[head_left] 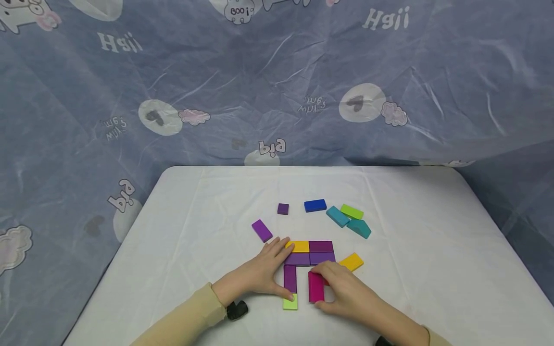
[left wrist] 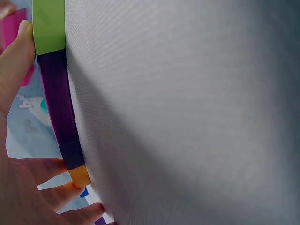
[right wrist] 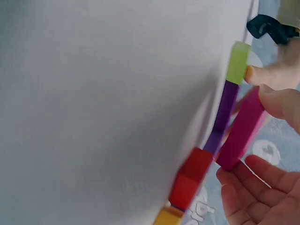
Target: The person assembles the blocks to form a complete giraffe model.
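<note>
My right hand pinches a magenta rectangular block between thumb and fingertips. In the right wrist view the magenta block is held up, apart from the table. My left hand is spread along the left side of a flat block arrangement. Its thumb touches a lime green block, and its fingertips reach a yellow block. Between them stand a purple block and a violet block. Another violet block and a plum block complete the upper rows.
A red block and a yellow block lie by the right hand. Farther back are a purple block, a small dark purple block, a blue block, a lime block and teal blocks on the white table.
</note>
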### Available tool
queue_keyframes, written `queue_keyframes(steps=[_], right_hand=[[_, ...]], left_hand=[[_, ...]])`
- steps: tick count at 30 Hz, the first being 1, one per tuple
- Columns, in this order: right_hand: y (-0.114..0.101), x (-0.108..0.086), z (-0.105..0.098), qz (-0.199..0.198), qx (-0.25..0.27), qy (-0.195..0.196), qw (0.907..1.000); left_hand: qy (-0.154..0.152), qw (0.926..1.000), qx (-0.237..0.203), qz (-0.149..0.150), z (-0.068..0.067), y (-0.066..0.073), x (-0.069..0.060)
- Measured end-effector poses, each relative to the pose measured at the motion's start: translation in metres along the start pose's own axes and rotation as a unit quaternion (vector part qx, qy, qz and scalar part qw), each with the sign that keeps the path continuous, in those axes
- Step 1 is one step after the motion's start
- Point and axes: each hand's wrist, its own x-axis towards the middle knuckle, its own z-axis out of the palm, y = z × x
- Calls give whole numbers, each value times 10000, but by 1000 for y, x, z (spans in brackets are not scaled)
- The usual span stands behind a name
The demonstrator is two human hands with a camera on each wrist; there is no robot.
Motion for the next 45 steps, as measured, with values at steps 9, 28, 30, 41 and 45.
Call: queue_keyframes(steps=[9,28,30,41,45], right_hand=[[6,2,6,-10,-299,-332,9990],[26,-9,-3,562,-159,-194,9981],[27,-9,-2,528,-200,-173,9983],[31,-9,-2,596,-98,-40,9982],[30,-7,-1,754,-128,-4,9971]], left_hand=[[-15,10000,-40,-3,-1,1,-1],[-45,10000,-35,44,-3,1,-1],[-43,10000,-51,41,-2,0,-1],[-33,10000,-83,39,-2,0,-1],[-24,10000,-75,24,-3,0,-1]])
